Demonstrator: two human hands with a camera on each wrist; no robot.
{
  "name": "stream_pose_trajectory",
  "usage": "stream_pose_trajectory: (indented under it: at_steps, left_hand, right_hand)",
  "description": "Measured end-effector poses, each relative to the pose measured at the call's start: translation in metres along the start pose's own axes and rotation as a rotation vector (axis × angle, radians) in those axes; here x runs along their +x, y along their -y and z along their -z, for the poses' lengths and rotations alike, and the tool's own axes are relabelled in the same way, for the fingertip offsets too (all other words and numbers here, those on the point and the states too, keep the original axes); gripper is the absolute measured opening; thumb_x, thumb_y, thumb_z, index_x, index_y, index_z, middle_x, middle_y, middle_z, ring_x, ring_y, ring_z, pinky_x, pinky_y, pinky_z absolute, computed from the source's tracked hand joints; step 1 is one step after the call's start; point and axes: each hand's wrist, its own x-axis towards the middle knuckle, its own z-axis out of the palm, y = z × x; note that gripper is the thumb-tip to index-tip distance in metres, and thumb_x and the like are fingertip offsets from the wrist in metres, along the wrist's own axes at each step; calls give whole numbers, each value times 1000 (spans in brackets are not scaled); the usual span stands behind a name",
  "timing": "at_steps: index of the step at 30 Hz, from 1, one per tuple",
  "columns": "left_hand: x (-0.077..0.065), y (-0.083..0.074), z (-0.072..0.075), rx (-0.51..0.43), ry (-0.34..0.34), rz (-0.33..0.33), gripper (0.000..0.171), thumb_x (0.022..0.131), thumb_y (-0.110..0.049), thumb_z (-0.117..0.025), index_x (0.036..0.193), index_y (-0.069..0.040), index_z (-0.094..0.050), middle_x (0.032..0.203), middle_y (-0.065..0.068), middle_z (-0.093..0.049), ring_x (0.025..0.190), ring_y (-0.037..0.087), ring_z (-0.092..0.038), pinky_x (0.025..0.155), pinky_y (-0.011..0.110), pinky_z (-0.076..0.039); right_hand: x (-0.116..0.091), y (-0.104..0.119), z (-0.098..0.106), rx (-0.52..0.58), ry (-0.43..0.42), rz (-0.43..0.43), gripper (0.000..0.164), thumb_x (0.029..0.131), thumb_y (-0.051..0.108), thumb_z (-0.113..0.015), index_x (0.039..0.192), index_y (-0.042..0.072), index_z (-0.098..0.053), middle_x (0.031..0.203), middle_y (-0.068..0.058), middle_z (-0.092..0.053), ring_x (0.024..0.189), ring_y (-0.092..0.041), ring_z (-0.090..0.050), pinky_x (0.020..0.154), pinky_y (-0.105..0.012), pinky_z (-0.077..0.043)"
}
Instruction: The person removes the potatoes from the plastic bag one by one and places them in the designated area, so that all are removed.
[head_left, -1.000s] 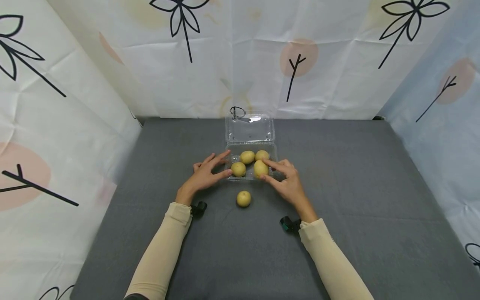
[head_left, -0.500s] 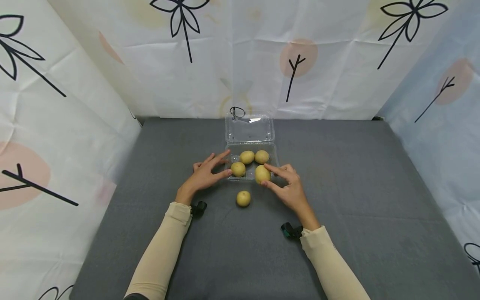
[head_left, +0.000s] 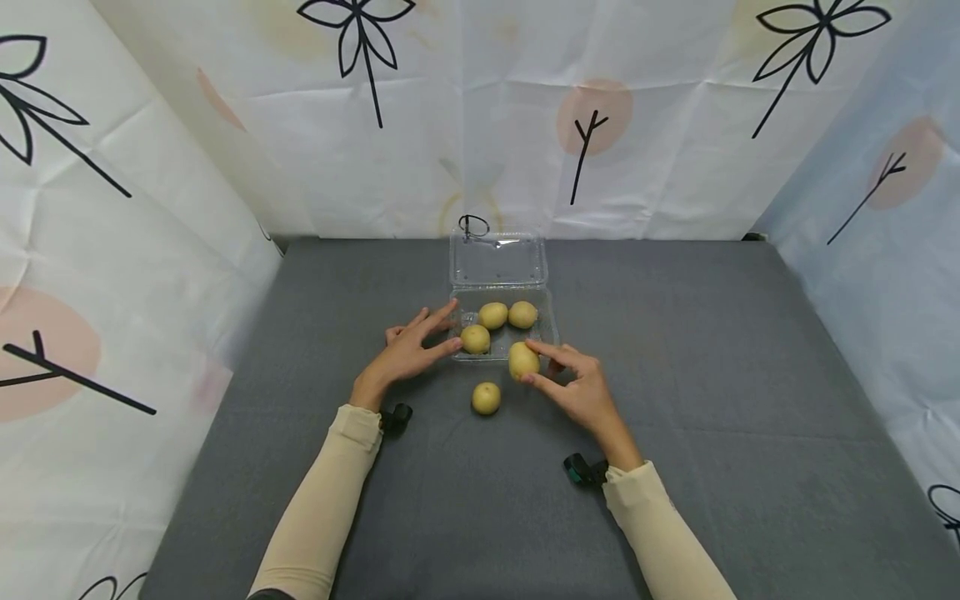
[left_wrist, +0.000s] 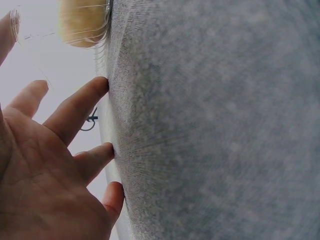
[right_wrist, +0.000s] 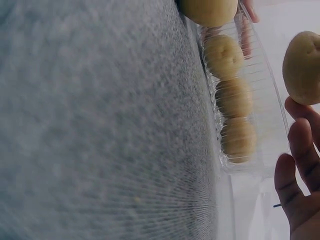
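Observation:
My right hand pinches a yellow potato between thumb and fingers, raised at the front right of a clear plastic clamshell box. In the right wrist view this potato shows small eyes and is held above the box's rim. Inside the box lie three potatoes: a back left one, a back right one and a front left one. Fingers spread, my left hand rests at the box's left side. Its lower fingertips meet the table in the left wrist view.
Another potato lies on the grey table just in front of the box. The box's lid stands open towards the patterned back curtain. Curtains also hang at both sides.
My right hand has drawn its potato out of the box's front right part, towards me. The left hand stays at the box's side.

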Motion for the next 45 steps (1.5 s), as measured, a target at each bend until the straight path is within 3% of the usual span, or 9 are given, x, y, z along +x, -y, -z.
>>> stream_pose_trajectory:
  at_steps: [5,9,13,16,21,31,45]
  left_hand:
    - [0,1,0,7,-3,6,74,100,-58,-57,161,-47,-17,156,-1,-52,161,30,-4,110,60,-7]
    - [0,1,0,-2,-6,8,75,99,-58,-58,161,-48,-18,156,-1,-52,161,30,-4,109,59,-7]
    - [0,3,-1,-16,-4,4,75,99,-57,-59,160,-48,-18,156,-1,-51,161,29,-3,108,58,-7]
    - [0,3,-1,-21,-4,5,76,98,-58,-60,160,-48,-18,156,-1,-51,161,29,-3,107,57,-8]
    - [0,3,-1,-17,-6,14,78,97,-60,-61,160,-50,-17,156,-2,-51,161,28,-2,109,58,-7]
    - [0,4,-2,-14,-12,14,78,96,-61,-61,160,-50,-18,156,-2,-51,161,28,-4,111,60,-6]
    - [0,4,-1,-10,-10,18,78,96,-60,-61,159,-51,-17,156,-3,-51,161,28,-3,112,61,-5]
  right_hand:
    - [-4,-1,1,48,65,-6,49,72,-13,-84,119,-10,-71,75,-16,-69,59,-17,-52,56,-36,-44]
    - [-7,1,1,56,90,-6,47,72,-13,-84,117,-11,-71,79,-16,-71,59,-15,-52,56,-37,-45]
    - [-13,-13,-2,33,129,-34,46,73,-9,-86,117,-7,-73,80,-15,-71,59,-14,-52,56,-41,-44]
    - [-18,-28,-4,16,160,-59,46,74,-3,-88,119,-1,-75,77,-11,-70,59,-12,-51,55,-34,-42]
    - [-20,-31,-3,28,211,-111,45,77,6,-88,120,7,-76,66,-3,-63,57,-7,-50,53,-24,-40]
    - [-23,-35,-4,26,257,-159,45,77,3,-87,121,1,-75,58,-6,-58,53,-7,-45,50,-24,-37]
    - [-23,-33,-3,-45,324,-209,45,80,24,-88,123,17,-77,58,3,-56,51,-4,-45,49,-22,-38]
